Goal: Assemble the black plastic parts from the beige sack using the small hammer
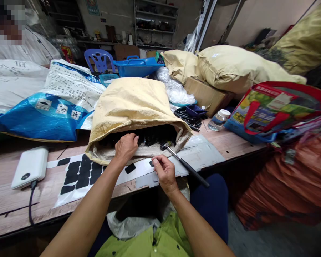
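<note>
A tan woven sack (133,98) lies on the table with its mouth toward me, showing many dark pieces (155,135) inside. My left hand (126,147) reaches into that mouth with curled fingers; what they grip is hidden. In front of the sack, my right hand (165,174) pinches a small black sticker (151,163) at the edge of a white backing strip. Another black sticker (130,168) lies on the strip between my hands. A hammer (186,165) rests with its head on the sack's lip and its dark handle pointing toward me, right of my right hand.
Left of the sack lie a sheet of black stickers (83,173) and a white power bank (30,167) with a cable. Blue-and-white bags (42,114) stand behind. On the right are a lidded jar (218,120), a colourful shopping bag (273,107) and a cardboard box (203,93).
</note>
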### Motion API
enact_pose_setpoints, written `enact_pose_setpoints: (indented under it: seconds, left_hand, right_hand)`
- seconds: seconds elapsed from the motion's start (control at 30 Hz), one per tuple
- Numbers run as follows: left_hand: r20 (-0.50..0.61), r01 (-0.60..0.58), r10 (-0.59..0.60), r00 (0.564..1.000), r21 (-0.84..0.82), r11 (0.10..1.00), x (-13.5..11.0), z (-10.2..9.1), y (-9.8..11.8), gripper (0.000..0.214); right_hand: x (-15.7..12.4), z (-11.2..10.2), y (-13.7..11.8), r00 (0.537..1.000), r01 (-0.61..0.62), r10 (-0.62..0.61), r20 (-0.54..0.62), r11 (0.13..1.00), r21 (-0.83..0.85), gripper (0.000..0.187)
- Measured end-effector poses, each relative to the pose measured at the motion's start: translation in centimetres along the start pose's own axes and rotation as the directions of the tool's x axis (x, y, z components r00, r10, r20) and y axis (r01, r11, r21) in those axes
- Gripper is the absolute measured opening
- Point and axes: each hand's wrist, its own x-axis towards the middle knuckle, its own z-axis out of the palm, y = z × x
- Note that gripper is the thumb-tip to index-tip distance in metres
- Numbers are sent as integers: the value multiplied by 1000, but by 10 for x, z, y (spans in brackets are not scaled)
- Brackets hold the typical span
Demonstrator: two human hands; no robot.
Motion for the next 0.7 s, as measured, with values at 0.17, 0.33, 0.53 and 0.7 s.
enact_pose_setpoints:
  seconds: [0.17,0.33,0.53,0.7]
  left_hand:
    - [108,29,-44,993,143,989,14,6,4,33]
    - [68,10,-19,998,137,991,-3,5,-12,29]
    - [-37,-101,99,994,-39,994,-49,0,-25,18]
    - [9,-343,363,932,-310,887,-82,19,-17,11]
  right_hand:
    - [0,-1,0,1000,19,-19,1,999,-26,29]
    - [0,-2,1,1000,13,-13,-5,1000,1,28]
    - [1,2,3,1000,-17,19,-17,995,98,28]
    - [10,-15,-7,997,-82,81,11,990,118,30]
